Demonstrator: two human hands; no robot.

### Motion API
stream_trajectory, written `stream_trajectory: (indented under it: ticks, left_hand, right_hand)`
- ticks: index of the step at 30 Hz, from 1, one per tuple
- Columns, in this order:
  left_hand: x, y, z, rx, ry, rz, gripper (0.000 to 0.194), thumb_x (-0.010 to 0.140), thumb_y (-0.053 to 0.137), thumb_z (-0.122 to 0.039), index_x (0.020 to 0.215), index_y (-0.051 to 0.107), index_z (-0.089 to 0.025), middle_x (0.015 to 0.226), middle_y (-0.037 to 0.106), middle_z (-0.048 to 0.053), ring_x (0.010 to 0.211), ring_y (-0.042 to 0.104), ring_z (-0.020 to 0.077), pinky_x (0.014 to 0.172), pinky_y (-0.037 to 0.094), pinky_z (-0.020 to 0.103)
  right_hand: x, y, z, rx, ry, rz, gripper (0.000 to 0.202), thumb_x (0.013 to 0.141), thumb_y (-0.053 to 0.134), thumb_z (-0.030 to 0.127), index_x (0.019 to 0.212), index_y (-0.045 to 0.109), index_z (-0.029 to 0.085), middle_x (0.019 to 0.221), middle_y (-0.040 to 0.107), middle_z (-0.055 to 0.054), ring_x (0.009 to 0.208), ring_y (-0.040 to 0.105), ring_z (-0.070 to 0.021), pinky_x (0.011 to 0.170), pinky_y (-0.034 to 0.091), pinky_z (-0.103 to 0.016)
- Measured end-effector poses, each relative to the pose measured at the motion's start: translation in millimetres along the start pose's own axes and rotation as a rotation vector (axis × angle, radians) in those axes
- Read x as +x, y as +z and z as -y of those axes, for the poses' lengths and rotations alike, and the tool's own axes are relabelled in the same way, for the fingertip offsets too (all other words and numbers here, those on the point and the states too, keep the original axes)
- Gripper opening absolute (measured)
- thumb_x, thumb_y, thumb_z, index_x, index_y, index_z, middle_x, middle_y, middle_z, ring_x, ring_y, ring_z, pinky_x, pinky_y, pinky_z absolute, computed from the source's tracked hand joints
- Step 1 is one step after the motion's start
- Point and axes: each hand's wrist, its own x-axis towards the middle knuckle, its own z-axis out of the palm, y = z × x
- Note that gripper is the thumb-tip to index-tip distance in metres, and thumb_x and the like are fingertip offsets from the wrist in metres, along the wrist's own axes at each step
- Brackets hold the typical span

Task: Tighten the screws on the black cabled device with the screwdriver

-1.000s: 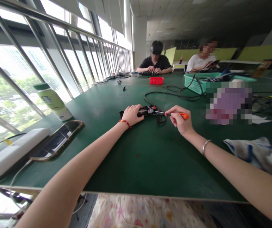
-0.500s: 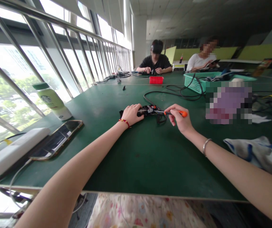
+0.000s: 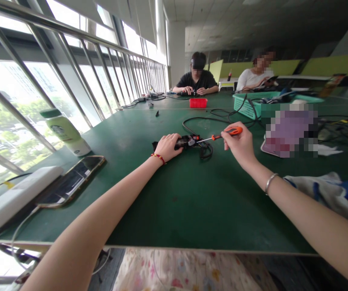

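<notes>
My left hand (image 3: 168, 147) is wrapped over a dark, elongated device (image 3: 185, 141) lying on the green table, holding it down; the palm hides much of it. The device's right end shows small red and grey parts, and a black cable (image 3: 206, 151) curls beside it. In my right hand (image 3: 239, 142) is a screwdriver (image 3: 233, 130) with an orange and black handle, gripped between thumb and fingers. Its thin shaft slants down to the left, and the tip is at the device's right end. Whether the tip touches a part there, I cannot tell.
A red tray (image 3: 198, 103) and a green basket (image 3: 247, 106) of cables stand farther back. On the left are a bottle (image 3: 67, 133), a phone (image 3: 73, 182) and a white power strip (image 3: 22, 198). Cloth (image 3: 322, 190) lies at right. Two people sit beyond.
My right hand has moved right and up, tilting the screwdriver more steeply, with its handle raised. My left hand stays on the device.
</notes>
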Motion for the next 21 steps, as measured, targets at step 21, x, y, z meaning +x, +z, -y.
stream_trajectory:
  ticks: [21]
  left_hand:
    - [-2, -6.3, -4, -0.012, -0.045, 0.063, 0.035, 0.082, 0.053, -0.037, 0.112, 0.052, -0.019, 0.113, 0.064, 0.008, 0.103, 0.06, 0.0248, 0.089, 0.043, 0.036]
  right_hand:
    - [-3, -3, 24, -0.505, -0.219, -0.023, 0.015, 0.08, 0.053, 0.037, 0.079, 0.057, 0.023, 0.056, 0.056, 0.002, 0.048, 0.049, -0.0139, 0.051, 0.035, -0.027]
